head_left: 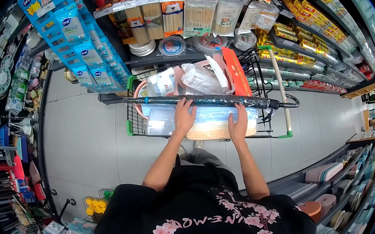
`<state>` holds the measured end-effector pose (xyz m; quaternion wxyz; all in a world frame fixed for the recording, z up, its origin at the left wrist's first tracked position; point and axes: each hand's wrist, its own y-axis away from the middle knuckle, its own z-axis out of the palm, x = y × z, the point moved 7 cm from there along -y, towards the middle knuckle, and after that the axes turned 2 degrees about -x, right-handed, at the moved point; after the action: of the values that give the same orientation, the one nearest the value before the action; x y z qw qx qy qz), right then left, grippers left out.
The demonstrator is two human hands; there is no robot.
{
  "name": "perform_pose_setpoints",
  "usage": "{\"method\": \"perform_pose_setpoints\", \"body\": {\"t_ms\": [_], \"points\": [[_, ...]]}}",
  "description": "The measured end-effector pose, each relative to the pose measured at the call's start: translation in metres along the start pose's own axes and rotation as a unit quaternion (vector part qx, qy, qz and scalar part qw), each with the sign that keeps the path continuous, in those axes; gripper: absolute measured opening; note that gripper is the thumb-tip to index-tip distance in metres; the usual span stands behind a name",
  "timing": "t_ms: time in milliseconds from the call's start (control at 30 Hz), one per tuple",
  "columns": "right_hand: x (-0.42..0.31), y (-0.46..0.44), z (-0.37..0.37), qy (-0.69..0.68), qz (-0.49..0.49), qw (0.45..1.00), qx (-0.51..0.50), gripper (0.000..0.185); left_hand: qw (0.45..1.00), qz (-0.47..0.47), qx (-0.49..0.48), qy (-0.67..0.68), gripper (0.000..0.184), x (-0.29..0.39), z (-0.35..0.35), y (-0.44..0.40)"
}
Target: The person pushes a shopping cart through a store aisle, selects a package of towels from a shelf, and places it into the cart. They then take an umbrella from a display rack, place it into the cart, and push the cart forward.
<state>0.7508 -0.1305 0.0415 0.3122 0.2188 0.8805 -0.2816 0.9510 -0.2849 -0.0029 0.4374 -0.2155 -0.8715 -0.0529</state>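
A shopping cart point(284, 93) with green corners stands crosswise before me. Across its top lies a long black umbrella point(213, 99) in clear wrap, its curved handle at the right. My left hand point(184, 116) touches the umbrella's near side left of its middle. Farther right, my right hand point(238, 120) has its fingertips at the umbrella's lower edge. Below both hands are a wrapped stack of blue and cream items point(211, 122) and a clear box point(159, 121). Beyond the umbrella sit pink containers point(179, 79), a plastic-wrapped item point(201, 78) and a red packet point(236, 71).
A shelf with bagged wooden sticks point(198, 15) is beyond the cart. Blue packets point(89, 54) hang at the upper left. Shelves of boxed rolls point(318, 16) run along the right, and shelves of dishes point(326, 172) stand at the lower right.
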Motion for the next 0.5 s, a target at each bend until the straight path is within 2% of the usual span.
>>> {"method": "perform_pose_setpoints", "body": {"t_ms": [33,67,133,167,267,300,367,400,433,467,500], "points": [[0.000,0.010,-0.002,-0.008,0.016,1.000,-0.004,0.045,0.997,-0.022,-0.003,0.069,0.034,-0.001,0.001,0.006],[-0.002,0.020,-0.003,-0.006,0.021,1.000,-0.005,0.045,0.997,-0.023,-0.007,0.070,0.034,-0.002,0.003,0.010],[-0.001,0.042,-0.001,-0.037,0.056,0.997,-0.027,0.043,0.997,0.066,-0.045,0.008,0.031,0.013,0.009,0.022],[0.001,0.050,0.002,-0.040,0.073,0.996,-0.031,0.044,0.996,0.079,-0.028,-0.023,0.029,0.018,0.009,0.029],[-0.001,0.062,0.005,-0.085,0.084,0.991,-0.063,0.051,0.996,0.051,-0.071,0.005,0.030,0.032,0.007,0.039],[-0.006,0.059,0.001,-0.083,0.085,0.991,-0.062,0.051,0.993,0.040,-0.106,0.019,0.034,0.035,0.009,0.040],[-0.007,0.057,0.004,-0.201,0.189,0.954,-0.117,0.061,0.994,0.030,-0.107,0.021,0.039,0.045,0.006,0.043],[-0.012,0.052,-0.002,-0.200,0.190,0.954,-0.115,0.061,0.994,0.019,-0.108,0.020,0.043,0.052,0.000,0.044],[-0.018,0.047,-0.003,-0.263,0.202,0.933,-0.137,0.065,0.994,0.020,-0.110,0.021,0.043,0.060,-0.004,0.042],[-0.023,0.043,-0.004,-0.326,0.213,0.908,-0.158,0.069,0.983,0.002,-0.150,0.108,0.052,0.066,-0.003,0.041],[-0.025,0.039,-0.009,-0.325,0.216,0.908,-0.154,0.069,0.963,-0.015,-0.190,0.192,0.060,0.074,-0.002,0.040]]}}
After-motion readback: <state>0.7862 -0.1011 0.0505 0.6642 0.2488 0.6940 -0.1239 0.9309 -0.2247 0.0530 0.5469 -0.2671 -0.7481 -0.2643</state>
